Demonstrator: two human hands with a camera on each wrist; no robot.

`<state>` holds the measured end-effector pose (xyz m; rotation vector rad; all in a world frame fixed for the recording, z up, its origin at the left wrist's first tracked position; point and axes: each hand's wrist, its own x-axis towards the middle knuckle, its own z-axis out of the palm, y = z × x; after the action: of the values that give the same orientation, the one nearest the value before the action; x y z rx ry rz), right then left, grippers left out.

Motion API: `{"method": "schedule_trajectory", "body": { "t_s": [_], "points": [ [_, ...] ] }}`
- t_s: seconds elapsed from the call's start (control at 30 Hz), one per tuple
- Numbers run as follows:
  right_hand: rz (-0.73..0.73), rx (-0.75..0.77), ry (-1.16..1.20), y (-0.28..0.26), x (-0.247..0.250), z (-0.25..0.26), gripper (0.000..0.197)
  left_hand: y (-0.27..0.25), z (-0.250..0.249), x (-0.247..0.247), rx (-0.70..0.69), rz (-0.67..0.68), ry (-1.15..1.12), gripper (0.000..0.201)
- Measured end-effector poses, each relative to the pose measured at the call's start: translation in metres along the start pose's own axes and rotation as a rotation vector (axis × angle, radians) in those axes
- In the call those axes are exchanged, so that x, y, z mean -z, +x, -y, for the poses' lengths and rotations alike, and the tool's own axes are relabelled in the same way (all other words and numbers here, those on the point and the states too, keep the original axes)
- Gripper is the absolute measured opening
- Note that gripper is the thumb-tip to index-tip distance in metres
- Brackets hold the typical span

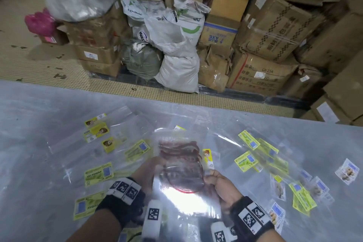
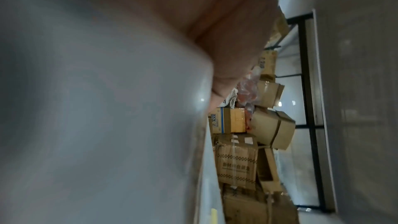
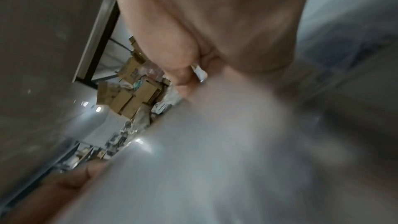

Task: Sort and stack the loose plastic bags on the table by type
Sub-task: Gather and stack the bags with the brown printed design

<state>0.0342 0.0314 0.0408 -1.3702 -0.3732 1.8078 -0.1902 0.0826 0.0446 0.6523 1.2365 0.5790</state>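
Both hands hold one stack of clear bags with dark red print [image 1: 179, 165], lifted over the middle of the table. My left hand [image 1: 146, 171] grips the stack's left edge, fingers under it. My right hand [image 1: 218, 180] pinches its right edge between thumb and fingers. Loose bags lie around: green-yellow "Kek Pandan" bags [image 1: 99, 173] at left and more of them [image 1: 246, 161] at right, yellow-label bags [image 1: 97, 130] at far left, white-blue label bags [image 1: 346, 171] at right. In both wrist views a blurred clear bag surface [image 2: 107, 108] [image 3: 215, 159] fills the frame beside a palm.
The table [image 1: 39, 104] is covered in grey shiny plastic; its far edge runs across the middle of the head view. Beyond it stand cardboard boxes [image 1: 275, 31], white sacks [image 1: 176, 45] and a pink bag [image 1: 39, 21] on a tiled floor.
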Motion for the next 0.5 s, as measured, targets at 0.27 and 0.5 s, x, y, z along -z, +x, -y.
{"method": "schedule_trajectory", "body": {
  "t_s": [0.27,0.5],
  "points": [
    [-0.182,0.064,-0.524,0.009,0.008,0.001,0.019,0.009,0.005,-0.002,-0.065,-0.105,0.231,0.046],
    [-0.231,-0.014,-0.418,0.018,0.008,0.01,0.015,0.011,0.011,0.006,-0.096,-0.112,0.289,0.067]
  ]
}}
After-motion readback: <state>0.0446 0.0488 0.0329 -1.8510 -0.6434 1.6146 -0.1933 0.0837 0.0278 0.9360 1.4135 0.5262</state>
